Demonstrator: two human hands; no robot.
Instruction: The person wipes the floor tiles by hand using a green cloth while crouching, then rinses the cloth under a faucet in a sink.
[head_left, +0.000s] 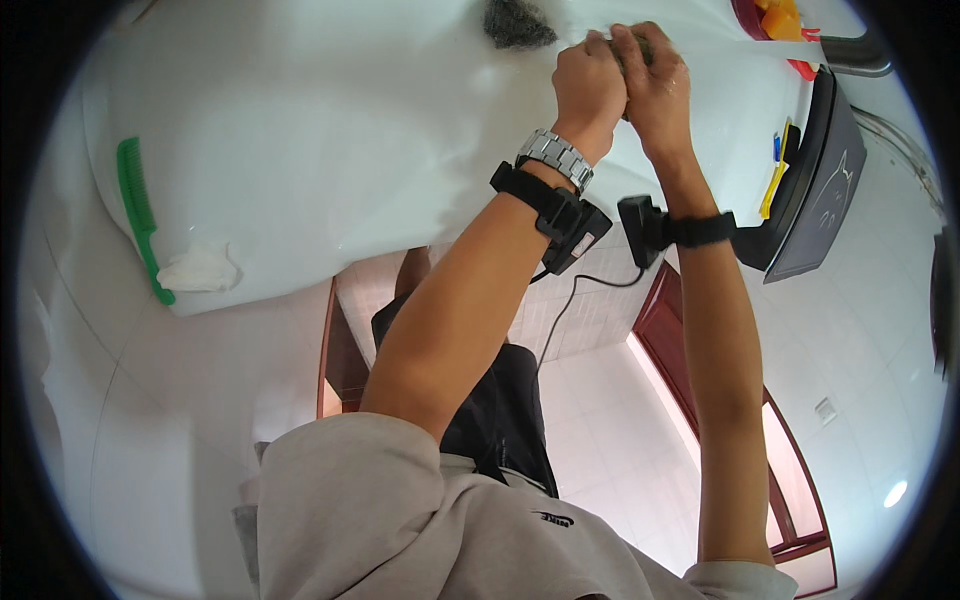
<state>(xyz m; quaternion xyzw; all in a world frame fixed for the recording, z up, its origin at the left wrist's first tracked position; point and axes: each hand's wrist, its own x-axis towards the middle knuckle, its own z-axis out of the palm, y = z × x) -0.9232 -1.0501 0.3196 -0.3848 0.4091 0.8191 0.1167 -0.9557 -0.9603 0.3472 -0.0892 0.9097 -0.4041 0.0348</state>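
Note:
At the top of the view, my left hand (590, 84) is closed around part of a small dark greenish-brown item (621, 56). My right hand (660, 79) presses against it from the other side, fingers curled over the item. Most of the item is hidden, so its kind is unclear. Both hands are over a white washbasin (337, 142). From a metal tap (859, 56) at the upper right, a pale stream of water reaches towards my right hand. A dark, mesh-like wet bundle (517, 24) lies in the basin, left of my hands and apart from them.
A green comb (135, 202) and crumpled white tissue (199, 268) sit on the basin's left rim. At right are a yellow-handled item (776, 176), a dark box (814, 187) with a line drawing, and a dark red container (750, 19) holding orange pieces. A cable hangs from my wrist devices.

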